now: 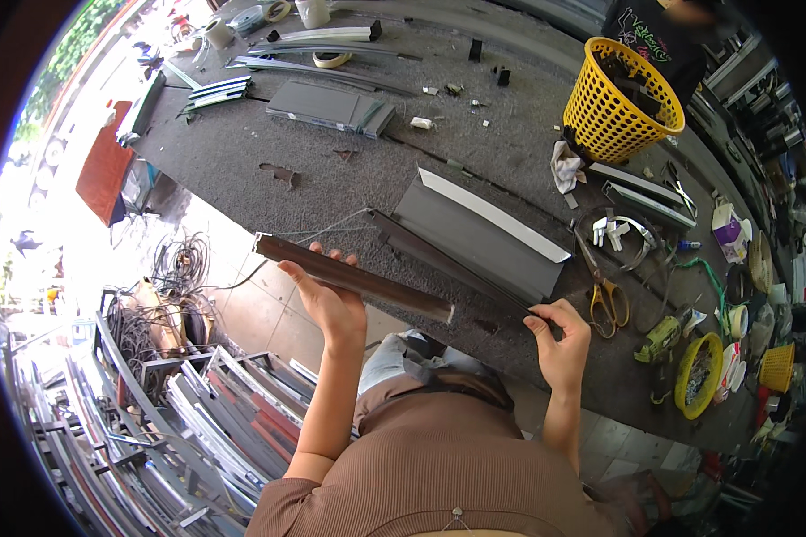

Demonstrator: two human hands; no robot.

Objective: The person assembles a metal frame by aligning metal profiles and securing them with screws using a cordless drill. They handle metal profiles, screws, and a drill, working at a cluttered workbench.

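My left hand (331,300) is wrapped round a brown metal profile bar (367,281), held aslant above the near edge of the bench. My right hand (560,336) pinches the near right end of a long thin dark strip (452,264). That strip slants up and left to a pale thread (331,227) that trails off toward the bar. Just beyond the strip lies a wide grey panel (475,224) with a white lip along its far side. Orange-handled scissors (609,304) rest to the right of my right hand.
A yellow perforated basket (622,103) stands at the far right, near another person in a dark shirt (640,31). A green power drill (663,340) and a yellow bowl of screws (698,376) lie at the right. Grey profiles (327,106) are stacked farther back; racked bars (215,412) stand lower left.
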